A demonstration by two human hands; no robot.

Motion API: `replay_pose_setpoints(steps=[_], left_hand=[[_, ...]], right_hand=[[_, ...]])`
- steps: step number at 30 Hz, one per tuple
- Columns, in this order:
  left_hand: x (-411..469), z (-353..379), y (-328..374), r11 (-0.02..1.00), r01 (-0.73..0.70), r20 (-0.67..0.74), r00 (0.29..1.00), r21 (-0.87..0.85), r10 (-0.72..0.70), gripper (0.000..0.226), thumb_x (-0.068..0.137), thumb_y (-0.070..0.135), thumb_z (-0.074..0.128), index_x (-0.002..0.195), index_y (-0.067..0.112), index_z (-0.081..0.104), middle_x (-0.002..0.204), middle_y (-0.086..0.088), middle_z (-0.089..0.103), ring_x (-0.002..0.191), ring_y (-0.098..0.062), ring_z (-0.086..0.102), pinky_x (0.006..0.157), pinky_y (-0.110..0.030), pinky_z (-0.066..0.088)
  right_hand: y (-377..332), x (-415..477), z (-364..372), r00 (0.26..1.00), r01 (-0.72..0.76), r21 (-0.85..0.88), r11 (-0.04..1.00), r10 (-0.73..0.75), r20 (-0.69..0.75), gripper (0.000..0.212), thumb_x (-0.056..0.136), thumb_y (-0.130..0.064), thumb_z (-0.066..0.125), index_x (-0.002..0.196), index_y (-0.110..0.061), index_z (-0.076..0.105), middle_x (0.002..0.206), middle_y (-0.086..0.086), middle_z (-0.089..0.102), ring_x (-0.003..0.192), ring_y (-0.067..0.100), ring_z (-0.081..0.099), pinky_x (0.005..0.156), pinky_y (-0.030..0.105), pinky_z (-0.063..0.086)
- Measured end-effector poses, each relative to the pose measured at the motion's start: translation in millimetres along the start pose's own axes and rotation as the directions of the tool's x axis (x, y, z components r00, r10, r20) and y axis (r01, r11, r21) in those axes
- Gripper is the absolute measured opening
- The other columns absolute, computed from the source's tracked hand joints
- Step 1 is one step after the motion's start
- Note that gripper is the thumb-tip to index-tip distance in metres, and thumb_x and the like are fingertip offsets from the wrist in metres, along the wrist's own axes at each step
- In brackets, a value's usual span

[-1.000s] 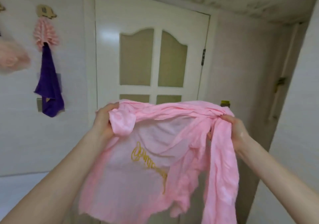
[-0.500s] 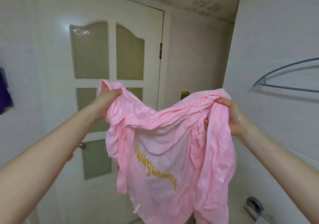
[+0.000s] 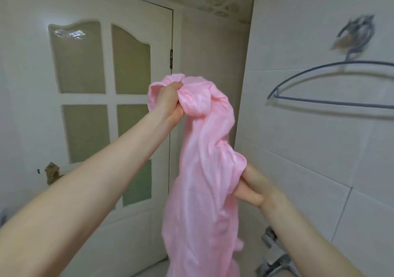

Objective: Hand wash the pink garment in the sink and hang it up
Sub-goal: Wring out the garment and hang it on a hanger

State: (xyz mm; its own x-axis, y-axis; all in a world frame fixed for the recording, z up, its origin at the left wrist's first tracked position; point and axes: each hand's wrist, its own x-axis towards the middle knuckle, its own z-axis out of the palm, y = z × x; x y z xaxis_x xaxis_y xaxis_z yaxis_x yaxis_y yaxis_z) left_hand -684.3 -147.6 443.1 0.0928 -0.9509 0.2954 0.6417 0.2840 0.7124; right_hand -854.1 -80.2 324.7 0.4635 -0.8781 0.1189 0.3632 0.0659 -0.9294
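The pink garment [image 3: 204,176] hangs bunched in a long vertical bundle in front of me. My left hand [image 3: 170,104] grips its gathered top, held high near the door's hinge side. My right hand [image 3: 251,189] is lower, at the garment's right side about halfway down, with the cloth over its fingertips and the fingers lying against the fabric. A grey clothes hanger [image 3: 332,84] hangs from a wall hook [image 3: 354,35] on the right tiled wall. The sink is out of view.
A white door [image 3: 102,97] with frosted panes stands behind the garment. A metal tap [image 3: 275,257] sticks out of the tiled wall at the lower right. A brown patch [image 3: 52,173] marks the left wall.
The garment was spread wide between both hands; now it is gathered into one bundle under my left hand. My right hand dropped to its middle. The view swung right, showing more of the hanger.
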Motion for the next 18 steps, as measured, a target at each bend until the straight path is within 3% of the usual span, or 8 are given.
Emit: replay_pose_setpoints(steps=[3, 6, 8, 11, 13, 15, 17, 18], left_hand=[[13, -2, -2, 0.997, -0.048, 0.002, 0.999, 0.055, 0.048, 0.020, 0.097, -0.003, 0.039, 0.099, 0.007, 0.056, 0.111, -0.017, 0.058, 0.101, -0.024, 0.060, 0.093, -0.036, 0.051], [24, -15, 0, 0.991, -0.071, 0.024, 0.997, 0.117, 0.069, 0.033, 0.096, -0.006, 0.039, 0.075, 0.012, 0.057, 0.082, -0.003, 0.058, 0.085, -0.016, 0.059, 0.089, -0.032, 0.050], [28, -27, -6, 0.972, -0.036, 0.067, 0.998, 0.230, 0.021, 0.045, 0.096, -0.001, 0.044, 0.057, 0.015, 0.059, 0.064, 0.001, 0.060, 0.078, -0.016, 0.060, 0.081, -0.029, 0.050], [39, -41, -24, 0.828, 0.064, 0.190, 0.961, 0.556, -0.202, 0.020, 0.097, 0.012, 0.050, 0.081, 0.005, 0.061, 0.081, -0.006, 0.065, 0.082, -0.018, 0.063, 0.076, -0.026, 0.052], [43, -43, -33, 0.585, 0.016, 0.216, 0.921, 0.811, -0.324, 0.018, 0.095, 0.022, 0.054, 0.094, 0.005, 0.059, 0.089, -0.008, 0.067, 0.084, -0.018, 0.066, 0.075, -0.027, 0.054], [44, -45, -29, 0.148, -0.061, 0.127, 0.863, 0.987, -0.488, 0.031, 0.091, 0.035, 0.056, 0.099, 0.005, 0.059, 0.090, -0.010, 0.070, 0.080, -0.021, 0.068, 0.071, -0.032, 0.057], [41, -42, -13, -0.358, -0.145, -0.105, 0.797, 0.922, -0.595, 0.057, 0.090, 0.054, 0.051, 0.107, 0.001, 0.060, 0.094, -0.013, 0.071, 0.075, -0.022, 0.068, 0.066, -0.031, 0.057], [45, -41, -5, -0.565, -0.171, -0.145, 0.870, 0.807, -0.471, 0.066, 0.089, 0.063, 0.045, 0.106, 0.001, 0.061, 0.091, -0.011, 0.069, 0.076, -0.023, 0.068, 0.063, -0.028, 0.053]], right_hand=[[10, -11, -5, 0.991, 0.033, 0.002, 0.999, -0.032, -0.129, 0.017, 0.087, -0.017, 0.061, 0.100, -0.015, 0.072, 0.104, 0.009, 0.069, 0.099, 0.024, 0.064, 0.082, 0.027, 0.054], [-9, -9, -18, 0.883, 0.221, 0.061, 0.973, -0.173, -0.437, 0.027, 0.100, -0.004, 0.036, 0.088, -0.018, 0.056, 0.087, 0.003, 0.060, 0.068, 0.015, 0.065, 0.054, 0.017, 0.054], [-34, -7, -15, 0.889, 0.251, 0.094, 0.964, -0.191, -0.417, 0.022, 0.099, -0.012, 0.039, 0.091, -0.020, 0.059, 0.089, -0.003, 0.061, 0.071, 0.010, 0.068, 0.061, 0.014, 0.053], [-59, 15, 5, 0.952, 0.252, 0.137, 0.958, -0.220, -0.215, 0.030, 0.091, -0.017, 0.044, 0.089, -0.006, 0.073, 0.090, 0.006, 0.071, 0.087, 0.018, 0.069, 0.079, 0.023, 0.057], [-66, 43, 7, 0.960, 0.185, 0.128, 0.974, -0.151, -0.234, 0.028, 0.090, -0.008, 0.046, 0.109, 0.002, 0.064, 0.106, 0.018, 0.067, 0.098, 0.026, 0.066, 0.087, 0.033, 0.054], [-74, 67, 10, 0.940, 0.158, 0.017, 0.987, -0.145, -0.308, 0.024, 0.093, -0.002, 0.046, 0.111, 0.005, 0.059, 0.111, 0.022, 0.063, 0.102, 0.029, 0.063, 0.083, 0.033, 0.055], [-83, 87, 10, 0.899, 0.155, -0.035, 0.987, -0.156, -0.410, 0.017, 0.095, 0.002, 0.042, 0.094, 0.002, 0.059, 0.099, 0.019, 0.062, 0.089, 0.026, 0.063, 0.077, 0.032, 0.056], [-89, 94, 10, 0.881, 0.168, -0.023, 0.986, -0.160, -0.446, 0.019, 0.096, 0.003, 0.040, 0.090, 0.001, 0.058, 0.097, 0.019, 0.061, 0.087, 0.026, 0.062, 0.083, 0.034, 0.056]])
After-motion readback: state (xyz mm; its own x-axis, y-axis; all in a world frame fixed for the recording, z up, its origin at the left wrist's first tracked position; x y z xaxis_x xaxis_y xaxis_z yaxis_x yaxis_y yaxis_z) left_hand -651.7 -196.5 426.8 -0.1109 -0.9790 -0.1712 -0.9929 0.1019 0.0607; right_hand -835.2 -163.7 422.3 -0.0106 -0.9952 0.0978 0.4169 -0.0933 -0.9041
